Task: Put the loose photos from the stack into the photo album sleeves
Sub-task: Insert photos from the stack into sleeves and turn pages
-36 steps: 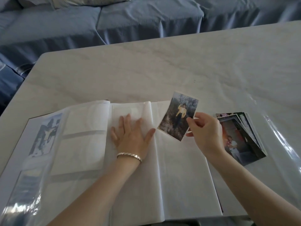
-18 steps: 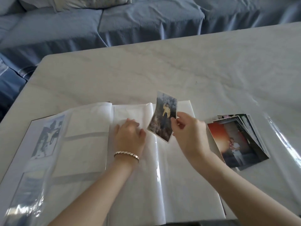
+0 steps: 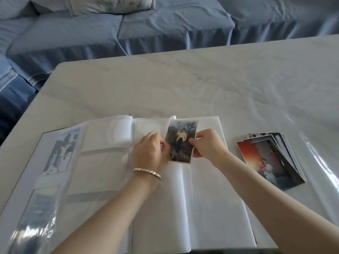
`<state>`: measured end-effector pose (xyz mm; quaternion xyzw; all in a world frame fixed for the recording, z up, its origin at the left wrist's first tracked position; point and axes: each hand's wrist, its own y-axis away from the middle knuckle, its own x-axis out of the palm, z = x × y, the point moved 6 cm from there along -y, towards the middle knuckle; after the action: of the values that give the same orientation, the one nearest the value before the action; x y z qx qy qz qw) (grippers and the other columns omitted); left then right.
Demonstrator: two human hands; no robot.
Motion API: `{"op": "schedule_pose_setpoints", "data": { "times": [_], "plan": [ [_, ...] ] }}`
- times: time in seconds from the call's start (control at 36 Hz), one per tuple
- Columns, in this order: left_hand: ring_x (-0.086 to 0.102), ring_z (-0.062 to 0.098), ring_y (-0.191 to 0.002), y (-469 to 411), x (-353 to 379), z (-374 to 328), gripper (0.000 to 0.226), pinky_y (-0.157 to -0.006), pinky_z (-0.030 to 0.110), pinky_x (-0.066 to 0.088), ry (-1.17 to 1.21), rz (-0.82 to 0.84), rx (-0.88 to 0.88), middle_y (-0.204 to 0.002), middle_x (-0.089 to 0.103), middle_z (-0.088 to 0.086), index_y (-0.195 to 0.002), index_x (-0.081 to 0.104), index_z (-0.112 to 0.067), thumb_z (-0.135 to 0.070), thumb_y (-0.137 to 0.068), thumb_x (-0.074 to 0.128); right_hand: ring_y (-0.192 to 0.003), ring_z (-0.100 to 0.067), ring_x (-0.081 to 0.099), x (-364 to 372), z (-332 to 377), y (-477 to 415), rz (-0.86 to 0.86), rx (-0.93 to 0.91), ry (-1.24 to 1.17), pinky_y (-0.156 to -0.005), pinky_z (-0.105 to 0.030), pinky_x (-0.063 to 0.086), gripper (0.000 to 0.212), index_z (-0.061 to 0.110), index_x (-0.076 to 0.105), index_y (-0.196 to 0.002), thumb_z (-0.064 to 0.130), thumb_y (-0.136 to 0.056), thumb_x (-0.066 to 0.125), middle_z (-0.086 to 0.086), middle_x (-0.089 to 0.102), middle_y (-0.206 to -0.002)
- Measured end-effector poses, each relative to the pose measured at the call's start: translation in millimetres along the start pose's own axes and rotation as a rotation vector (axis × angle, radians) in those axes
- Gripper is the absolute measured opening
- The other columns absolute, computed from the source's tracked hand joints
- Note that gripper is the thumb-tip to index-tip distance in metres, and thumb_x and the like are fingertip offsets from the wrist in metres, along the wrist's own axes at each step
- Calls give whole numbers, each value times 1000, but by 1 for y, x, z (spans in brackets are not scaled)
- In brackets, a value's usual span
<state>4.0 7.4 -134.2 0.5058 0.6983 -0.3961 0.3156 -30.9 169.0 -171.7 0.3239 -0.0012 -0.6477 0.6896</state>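
Note:
An open photo album [image 3: 211, 208] with white pages and clear sleeves lies on the table near me. Over its middle fold I hold a photo [image 3: 180, 142] of a person in a yellow top. My right hand [image 3: 207, 143] pinches the photo's right edge. My left hand [image 3: 149, 150], with a silver bracelet at the wrist, has its fingers curled at the photo's left edge, on the page there. A fanned stack of loose photos [image 3: 269, 160] lies on the table right of the album. Two photos sit in sleeves on the far left page [image 3: 60, 149].
The pale marble-look table [image 3: 183, 85] stretches away behind the album. A clear plastic sheet [image 3: 319, 162] lies right of the stack. A blue-covered sofa [image 3: 146, 28] runs along the far side and left.
My right hand has carried the photo left and turned it upright over the album's middle. My left hand went from flat on the page to curled at the photo's left edge.

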Motion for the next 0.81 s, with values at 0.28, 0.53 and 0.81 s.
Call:
{"op": "schedule_pose_setpoints", "data": {
  "times": [0.28, 0.53, 0.81],
  "plan": [
    [36, 15, -131, 6, -7, 28, 50, -108, 30, 9, -337, 264, 176, -136, 47, -3, -117, 57, -15, -52, -83, 57, -72, -28, 51, 16, 17, -6, 15, -164, 371, -62, -27, 39, 15, 7, 44, -83, 15, -94, 50, -12, 53, -79],
    [-19, 4, -141, 24, -25, 73, 97, -113, 36, -11, -510, 510, 161, -154, 4, -22, -147, 16, -30, -80, -69, 45, -67, -22, 52, -5, 22, -4, -32, -159, 716, -49, -22, 36, 16, -1, 54, -102, 11, -96, 46, -5, 50, -72],
    [-23, 5, -140, 26, -18, 73, 85, -109, 35, -18, -428, 521, 113, -154, 2, -24, -146, 16, -36, -70, -77, 51, -55, -20, 54, 9, 33, -12, 81, -196, 498, -43, -21, 39, 24, 9, 44, -69, 10, -92, 51, -14, 58, -76]
  ]
}}
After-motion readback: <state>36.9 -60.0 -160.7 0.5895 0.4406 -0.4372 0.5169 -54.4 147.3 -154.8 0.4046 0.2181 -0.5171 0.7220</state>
